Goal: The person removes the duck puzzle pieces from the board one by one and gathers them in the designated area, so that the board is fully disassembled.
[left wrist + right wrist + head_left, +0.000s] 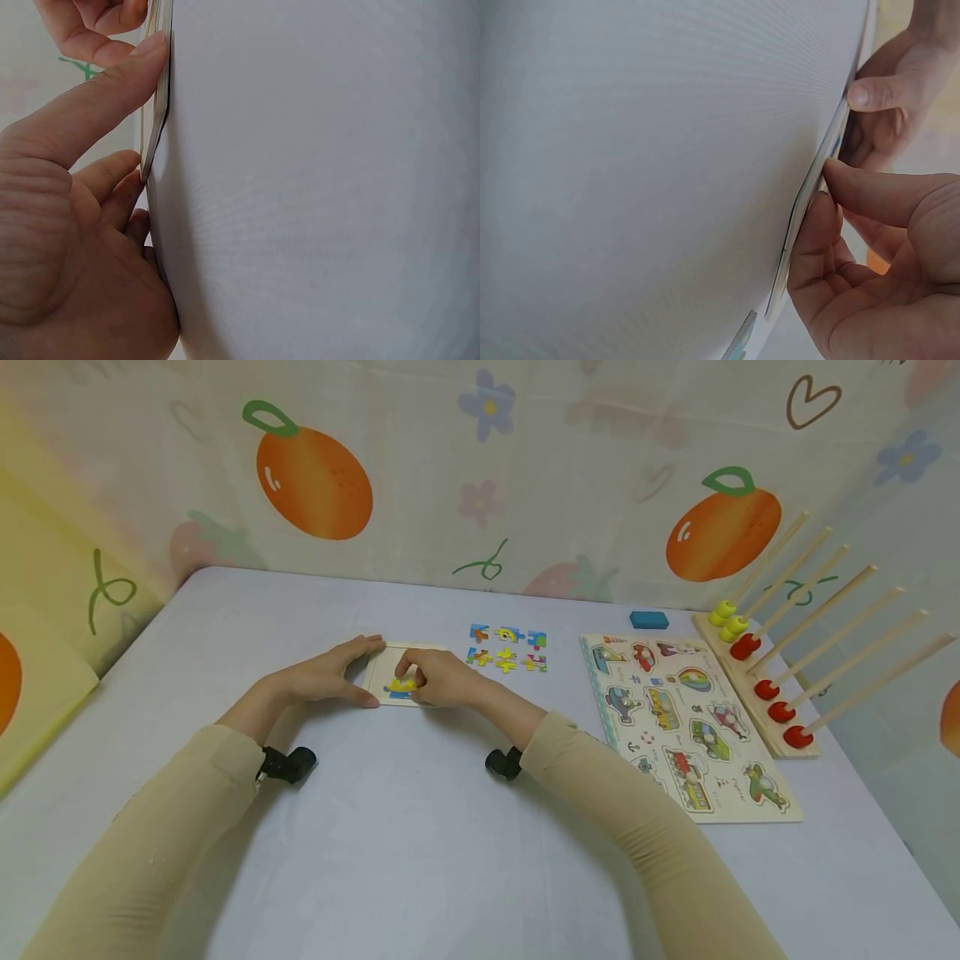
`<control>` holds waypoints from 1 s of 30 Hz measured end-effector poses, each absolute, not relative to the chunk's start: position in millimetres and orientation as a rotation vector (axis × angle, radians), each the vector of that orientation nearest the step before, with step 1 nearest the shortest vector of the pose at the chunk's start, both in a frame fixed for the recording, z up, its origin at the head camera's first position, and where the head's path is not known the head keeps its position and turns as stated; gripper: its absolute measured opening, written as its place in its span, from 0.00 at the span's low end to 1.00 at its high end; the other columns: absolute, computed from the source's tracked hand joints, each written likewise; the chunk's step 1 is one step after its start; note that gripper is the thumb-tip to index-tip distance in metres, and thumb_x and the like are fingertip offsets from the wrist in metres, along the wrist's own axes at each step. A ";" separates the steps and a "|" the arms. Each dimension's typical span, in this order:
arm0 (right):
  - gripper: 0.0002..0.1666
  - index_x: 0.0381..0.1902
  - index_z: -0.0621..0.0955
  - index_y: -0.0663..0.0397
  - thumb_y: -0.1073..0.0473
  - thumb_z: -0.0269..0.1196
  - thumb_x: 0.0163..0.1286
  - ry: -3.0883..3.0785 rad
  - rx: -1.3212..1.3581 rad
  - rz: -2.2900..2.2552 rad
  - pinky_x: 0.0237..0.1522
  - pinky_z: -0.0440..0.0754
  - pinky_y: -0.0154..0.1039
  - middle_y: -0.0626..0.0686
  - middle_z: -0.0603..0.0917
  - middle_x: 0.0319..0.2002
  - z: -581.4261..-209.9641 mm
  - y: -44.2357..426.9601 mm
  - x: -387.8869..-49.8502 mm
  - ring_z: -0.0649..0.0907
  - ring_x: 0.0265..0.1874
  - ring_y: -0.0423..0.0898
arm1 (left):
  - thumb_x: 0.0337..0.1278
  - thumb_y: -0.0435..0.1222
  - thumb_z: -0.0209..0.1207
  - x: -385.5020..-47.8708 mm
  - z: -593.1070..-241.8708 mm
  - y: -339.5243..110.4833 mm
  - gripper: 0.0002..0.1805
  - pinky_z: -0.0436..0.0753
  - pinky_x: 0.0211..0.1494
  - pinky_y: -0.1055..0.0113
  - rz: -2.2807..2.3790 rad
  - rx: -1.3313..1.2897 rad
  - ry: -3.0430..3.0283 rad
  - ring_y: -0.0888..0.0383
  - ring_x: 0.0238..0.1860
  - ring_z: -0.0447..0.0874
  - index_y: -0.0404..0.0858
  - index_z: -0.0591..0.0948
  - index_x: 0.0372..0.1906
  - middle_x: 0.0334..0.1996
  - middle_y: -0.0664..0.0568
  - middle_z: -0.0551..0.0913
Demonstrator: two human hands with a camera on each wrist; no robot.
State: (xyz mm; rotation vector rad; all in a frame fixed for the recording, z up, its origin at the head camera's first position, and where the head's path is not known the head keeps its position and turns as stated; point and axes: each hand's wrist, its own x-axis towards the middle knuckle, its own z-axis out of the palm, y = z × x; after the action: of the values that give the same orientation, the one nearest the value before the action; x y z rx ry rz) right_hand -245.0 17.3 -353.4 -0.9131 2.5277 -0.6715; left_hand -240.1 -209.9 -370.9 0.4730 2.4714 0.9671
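A small pale wooden puzzle board (380, 665) lies flat on the table, with yellow and blue jigsaw pieces (400, 686) in its lower middle. My left hand (327, 673) holds the board's left end, thumb at the near edge and index finger at the far corner. In the left wrist view its thumb (112, 97) lies along the board's edge. My right hand (450, 680) covers the board's right part. Thumb and index finger pinch a jigsaw piece there; the fingers largely hide it. Both hands also show in the right wrist view.
Several loose jigsaw pieces (506, 662) lie in two rows right of the board. Farther right are a large vehicle picture board (645, 743), a blue block (648, 620), and a wooden peg rack (757, 689) with tall rods and red and yellow beads. A printed curtain (420, 477) hangs behind.
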 end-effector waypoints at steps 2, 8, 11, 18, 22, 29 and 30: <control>0.21 0.58 0.77 0.53 0.66 0.63 0.67 2.528 -0.915 -0.664 0.34 0.68 0.28 0.49 0.75 0.31 -353.7 17.1 -245.4 0.73 0.31 0.41 | 0.51 0.44 0.70 -240.0 -370.8 -209.7 0.55 0.37 0.79 0.33 0.971 0.473 2.470 0.43 0.82 0.29 0.42 0.50 0.79 0.82 0.49 0.39; 0.22 0.59 0.77 0.51 0.66 0.62 0.68 2.518 -0.912 -0.648 0.36 0.69 0.28 0.52 0.79 0.37 -353.8 16.1 -246.7 0.74 0.34 0.42 | 0.51 0.44 0.70 -238.8 -369.5 -209.9 0.55 0.37 0.79 0.33 0.981 0.476 2.463 0.43 0.82 0.29 0.41 0.50 0.79 0.82 0.49 0.39; 0.22 0.60 0.77 0.51 0.66 0.62 0.68 2.510 -0.897 -0.649 0.37 0.70 0.28 0.54 0.82 0.41 -353.6 15.6 -246.7 0.75 0.36 0.42 | 0.51 0.43 0.70 -238.5 -369.1 -210.2 0.55 0.37 0.79 0.33 0.984 0.480 2.461 0.43 0.82 0.29 0.41 0.50 0.79 0.82 0.49 0.39; 0.20 0.57 0.77 0.54 0.65 0.63 0.68 2.511 -0.859 -0.654 0.38 0.70 0.28 0.54 0.82 0.40 -352.9 14.3 -246.1 0.76 0.37 0.42 | 0.51 0.43 0.70 -238.7 -368.9 -210.2 0.55 0.36 0.79 0.34 0.984 0.482 2.460 0.43 0.82 0.28 0.41 0.50 0.79 0.82 0.49 0.38; 0.19 0.56 0.77 0.55 0.66 0.63 0.67 2.501 -0.851 -0.671 0.37 0.71 0.28 0.53 0.81 0.38 -352.4 14.1 -246.1 0.75 0.35 0.42 | 0.51 0.43 0.70 -238.8 -368.9 -210.4 0.55 0.35 0.79 0.34 0.988 0.480 2.457 0.44 0.82 0.27 0.41 0.50 0.79 0.82 0.49 0.38; 0.20 0.55 0.77 0.55 0.67 0.64 0.66 2.507 -0.867 -0.675 0.36 0.70 0.29 0.55 0.80 0.39 -351.5 14.1 -246.0 0.75 0.36 0.43 | 0.51 0.43 0.70 -238.7 -369.5 -210.7 0.55 0.35 0.79 0.34 0.990 0.476 2.454 0.44 0.82 0.27 0.41 0.49 0.79 0.82 0.49 0.38; 0.20 0.55 0.76 0.54 0.67 0.64 0.66 2.510 -0.868 -0.675 0.37 0.70 0.29 0.55 0.81 0.40 -351.7 13.9 -246.1 0.75 0.37 0.44 | 0.51 0.43 0.70 -238.6 -369.5 -210.7 0.55 0.35 0.79 0.34 0.989 0.478 2.455 0.44 0.82 0.27 0.41 0.49 0.79 0.82 0.49 0.38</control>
State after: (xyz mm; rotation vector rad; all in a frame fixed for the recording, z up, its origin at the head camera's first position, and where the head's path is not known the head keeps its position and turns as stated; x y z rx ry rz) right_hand -246.1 13.9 -351.7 -0.8684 2.5100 -0.6755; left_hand -238.6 -210.7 -369.5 0.4780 2.4549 0.9886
